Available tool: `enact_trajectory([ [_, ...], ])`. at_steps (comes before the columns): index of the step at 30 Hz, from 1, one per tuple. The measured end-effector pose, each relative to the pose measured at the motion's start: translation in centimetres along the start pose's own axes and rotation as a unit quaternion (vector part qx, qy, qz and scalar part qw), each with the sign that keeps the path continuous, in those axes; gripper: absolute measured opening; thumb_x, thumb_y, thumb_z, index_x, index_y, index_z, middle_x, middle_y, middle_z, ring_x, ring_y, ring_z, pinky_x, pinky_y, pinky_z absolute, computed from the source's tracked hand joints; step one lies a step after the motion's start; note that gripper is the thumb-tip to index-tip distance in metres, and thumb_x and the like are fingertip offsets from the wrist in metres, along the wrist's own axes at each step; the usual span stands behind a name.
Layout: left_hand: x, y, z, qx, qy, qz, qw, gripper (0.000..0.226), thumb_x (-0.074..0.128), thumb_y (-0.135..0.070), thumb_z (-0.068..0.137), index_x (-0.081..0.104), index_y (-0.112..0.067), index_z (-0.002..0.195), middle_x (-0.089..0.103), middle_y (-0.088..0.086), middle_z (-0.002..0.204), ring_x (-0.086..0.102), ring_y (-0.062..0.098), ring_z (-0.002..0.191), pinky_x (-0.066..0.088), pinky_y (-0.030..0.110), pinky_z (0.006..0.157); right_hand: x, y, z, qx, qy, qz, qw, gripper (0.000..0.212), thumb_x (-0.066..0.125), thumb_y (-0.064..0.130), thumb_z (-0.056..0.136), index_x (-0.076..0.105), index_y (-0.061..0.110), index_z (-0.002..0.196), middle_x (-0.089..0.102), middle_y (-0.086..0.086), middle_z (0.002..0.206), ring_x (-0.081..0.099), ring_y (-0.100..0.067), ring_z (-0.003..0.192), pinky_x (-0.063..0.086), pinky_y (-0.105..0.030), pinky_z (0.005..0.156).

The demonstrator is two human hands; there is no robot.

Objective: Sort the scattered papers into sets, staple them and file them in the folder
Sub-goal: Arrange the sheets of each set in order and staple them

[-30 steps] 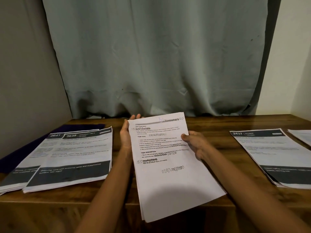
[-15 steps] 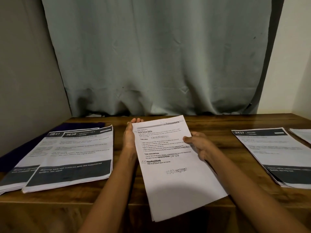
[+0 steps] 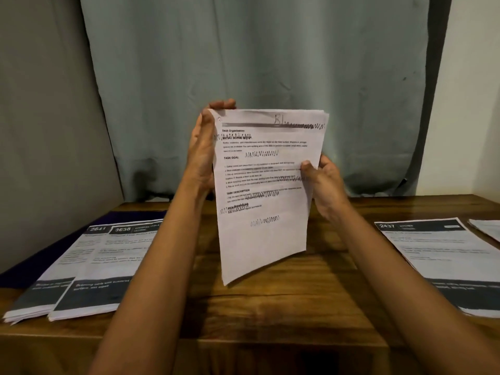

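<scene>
A set of white printed sheets (image 3: 266, 234) with scribbled-out lines stands upright above the middle of the wooden table (image 3: 270, 301). My left hand (image 3: 201, 155) lies flat against its left edge, fingers straight, tips showing over the top corner. My right hand (image 3: 323, 182) pinches the right edge, thumb on the front page. On the left lie two overlapping paper stacks headed 2641 (image 3: 40, 288) and 3638 (image 3: 108, 269). A stack headed 2437 (image 3: 443, 263) lies on the right. A dark purple folder (image 3: 32, 272) peeks out under the left stacks.
Another sheet (image 3: 487, 228) shows at the far right edge. A grey-green curtain (image 3: 257, 77) hangs behind the table, with walls on both sides. The table's front edge runs close below my forearms.
Both hands lifted the set off the table and tipped it upright. The left hand moved from behind the top corner to flat along the left edge.
</scene>
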State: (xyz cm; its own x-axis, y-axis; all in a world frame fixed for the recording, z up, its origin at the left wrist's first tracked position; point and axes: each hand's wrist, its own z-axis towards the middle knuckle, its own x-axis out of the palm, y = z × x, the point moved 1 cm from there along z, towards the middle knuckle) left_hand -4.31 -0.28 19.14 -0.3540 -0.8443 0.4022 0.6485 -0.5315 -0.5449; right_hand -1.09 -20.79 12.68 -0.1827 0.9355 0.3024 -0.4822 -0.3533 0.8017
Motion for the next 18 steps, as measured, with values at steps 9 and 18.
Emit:
enact_trajectory([
  [9,-1.7,1.6,-2.8,-0.041,0.030,-0.105,0.993,0.021,0.057,-0.032,0.088,0.060,-0.015,0.099,0.066,0.006,0.112,0.063,0.020,0.103,0.051,0.041,0.093,-1.3,-3.6,-1.2,0.041,0.011,-0.029,0.999,0.027,0.054,0.015,0.095,0.059,0.011,0.122,0.069,-0.003,0.114,0.068,-0.017,0.100,0.057,-0.031,0.083],
  [18,-1.8,1.0,-2.5,-0.044,-0.009,-0.115,0.992,0.018,0.035,-0.020,0.102,0.050,-0.016,0.092,0.067,0.005,0.106,0.062,0.020,0.104,0.049,0.045,0.098,-0.7,-2.1,-0.8,0.019,0.036,-0.112,0.993,0.014,0.053,0.013,0.097,0.063,0.016,0.104,0.070,-0.008,0.107,0.068,-0.025,0.097,0.056,-0.038,0.085],
])
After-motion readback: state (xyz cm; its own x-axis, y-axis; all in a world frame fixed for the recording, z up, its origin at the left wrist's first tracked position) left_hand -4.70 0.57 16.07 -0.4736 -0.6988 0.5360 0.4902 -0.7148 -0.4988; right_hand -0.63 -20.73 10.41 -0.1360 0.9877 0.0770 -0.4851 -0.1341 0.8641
